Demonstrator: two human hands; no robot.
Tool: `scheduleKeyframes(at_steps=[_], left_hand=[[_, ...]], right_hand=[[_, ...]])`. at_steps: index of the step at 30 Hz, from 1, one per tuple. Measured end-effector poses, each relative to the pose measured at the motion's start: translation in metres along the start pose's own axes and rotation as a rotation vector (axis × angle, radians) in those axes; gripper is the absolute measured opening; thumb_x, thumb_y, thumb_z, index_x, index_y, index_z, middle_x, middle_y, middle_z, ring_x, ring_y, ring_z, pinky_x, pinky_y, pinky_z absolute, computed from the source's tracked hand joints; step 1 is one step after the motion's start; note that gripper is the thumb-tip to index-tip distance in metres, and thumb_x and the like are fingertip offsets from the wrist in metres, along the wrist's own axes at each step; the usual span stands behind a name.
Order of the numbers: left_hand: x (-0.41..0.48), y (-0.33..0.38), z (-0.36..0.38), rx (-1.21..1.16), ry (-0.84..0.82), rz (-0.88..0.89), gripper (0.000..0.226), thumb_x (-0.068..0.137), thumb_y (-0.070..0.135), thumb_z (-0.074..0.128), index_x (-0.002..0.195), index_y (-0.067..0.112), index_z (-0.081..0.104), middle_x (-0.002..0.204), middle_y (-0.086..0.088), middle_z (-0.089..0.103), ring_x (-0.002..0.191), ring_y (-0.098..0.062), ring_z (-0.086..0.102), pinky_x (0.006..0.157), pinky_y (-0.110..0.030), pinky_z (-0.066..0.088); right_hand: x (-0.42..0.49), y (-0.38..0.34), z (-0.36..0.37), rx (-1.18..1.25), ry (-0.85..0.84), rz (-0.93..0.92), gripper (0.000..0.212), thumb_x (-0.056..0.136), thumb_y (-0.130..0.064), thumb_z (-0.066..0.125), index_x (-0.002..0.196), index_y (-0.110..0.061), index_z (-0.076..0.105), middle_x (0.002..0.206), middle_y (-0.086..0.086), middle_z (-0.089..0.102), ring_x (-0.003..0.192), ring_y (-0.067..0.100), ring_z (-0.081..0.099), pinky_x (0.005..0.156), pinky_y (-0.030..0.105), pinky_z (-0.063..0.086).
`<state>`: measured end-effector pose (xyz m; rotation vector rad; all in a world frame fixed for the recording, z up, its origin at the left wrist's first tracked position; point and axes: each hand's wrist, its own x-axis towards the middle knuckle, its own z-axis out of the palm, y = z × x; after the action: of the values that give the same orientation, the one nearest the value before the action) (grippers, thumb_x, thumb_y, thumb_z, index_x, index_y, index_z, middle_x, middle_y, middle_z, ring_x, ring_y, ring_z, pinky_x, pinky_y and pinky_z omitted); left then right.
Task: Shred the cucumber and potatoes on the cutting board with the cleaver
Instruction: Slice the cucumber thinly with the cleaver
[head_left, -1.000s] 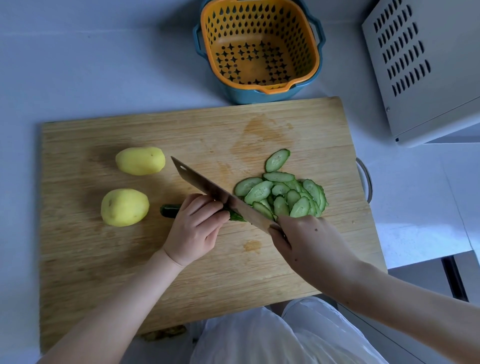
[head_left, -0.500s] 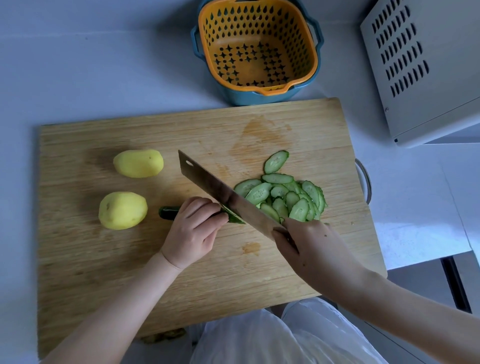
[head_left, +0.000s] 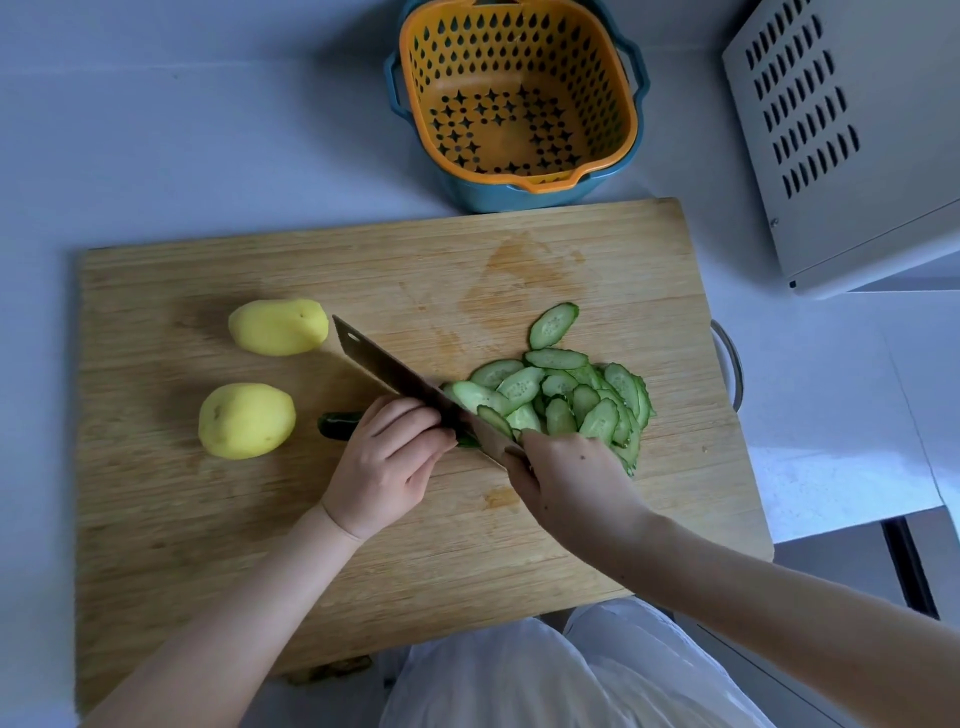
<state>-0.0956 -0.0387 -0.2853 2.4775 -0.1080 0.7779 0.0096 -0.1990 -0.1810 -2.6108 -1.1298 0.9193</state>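
Note:
A wooden cutting board (head_left: 208, 545) lies on the white counter. My left hand (head_left: 387, 460) presses down on the dark green cucumber stub (head_left: 338, 425), whose end sticks out to the left. My right hand (head_left: 569, 486) grips the handle of the cleaver (head_left: 400, 376); the blade runs diagonally and sits down against my left knuckles. A heap of oval cucumber slices (head_left: 566, 395) lies just right of the blade. Two peeled yellow potatoes rest whole on the board's left part, one farther back (head_left: 279, 327) and one nearer (head_left: 246, 420).
An orange colander set in a blue bowl (head_left: 514, 98) stands behind the board. A grey vented appliance (head_left: 852, 135) is at the back right. A metal handle (head_left: 730, 364) sticks out at the board's right edge. The counter edge drops off at lower right.
The cleaver rose half a second ago and has come down again against the cucumber beside my left fingers. My left hand still holds the stub in place.

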Motion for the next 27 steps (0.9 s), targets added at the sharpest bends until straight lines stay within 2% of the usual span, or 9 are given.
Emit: scheduleKeyframes(at_steps=[3,10,18,22,27], left_hand=[[0.001,0.002,-0.001,-0.007,0.007,-0.013,0.002,0.087,0.006,0.065,0.088,0.004,0.066,0.091,-0.011,0.066,0.091,-0.025,0.057,0.084,-0.038,0.049],[0.000,-0.001,0.000,0.013,0.021,0.028,0.012,0.082,0.006,0.068,0.092,0.009,0.061,0.098,-0.003,0.058,0.088,-0.023,0.056,0.085,-0.035,0.047],[0.001,0.001,-0.001,0.008,0.012,0.026,0.013,0.082,0.006,0.068,0.092,0.010,0.060,0.088,-0.009,0.068,0.088,-0.023,0.056,0.082,-0.036,0.049],[0.001,0.001,-0.002,-0.021,-0.014,0.007,0.016,0.083,0.002,0.064,0.096,0.010,0.058,0.100,-0.004,0.058,0.094,-0.023,0.055,0.085,-0.034,0.048],[-0.004,0.000,-0.004,-0.011,-0.063,-0.006,0.013,0.081,-0.006,0.059,0.089,0.000,0.068,0.099,-0.008,0.057,0.093,-0.026,0.053,0.082,-0.038,0.048]], right_hand=[[-0.002,0.009,-0.004,0.055,-0.010,0.035,0.039,0.097,-0.027,0.039,0.060,-0.021,0.030,0.054,-0.006,0.037,0.045,0.011,0.034,0.042,0.023,0.024],[-0.029,0.003,-0.029,-0.034,0.046,-0.032,0.044,0.096,-0.028,0.041,0.058,-0.027,0.020,0.049,-0.009,0.031,0.038,0.010,0.027,0.041,0.021,0.016],[-0.020,-0.007,-0.030,-0.103,-0.042,-0.015,0.040,0.100,-0.031,0.030,0.061,-0.025,0.023,0.058,-0.007,0.036,0.046,0.009,0.033,0.042,0.021,0.021],[-0.004,-0.005,-0.008,-0.060,-0.047,0.000,0.031,0.099,-0.028,0.033,0.071,-0.017,0.034,0.056,-0.006,0.034,0.046,0.010,0.032,0.042,0.023,0.024],[-0.007,0.006,-0.012,0.026,-0.029,0.037,0.041,0.096,-0.025,0.039,0.058,-0.023,0.026,0.053,-0.006,0.035,0.044,0.010,0.031,0.043,0.024,0.024]])
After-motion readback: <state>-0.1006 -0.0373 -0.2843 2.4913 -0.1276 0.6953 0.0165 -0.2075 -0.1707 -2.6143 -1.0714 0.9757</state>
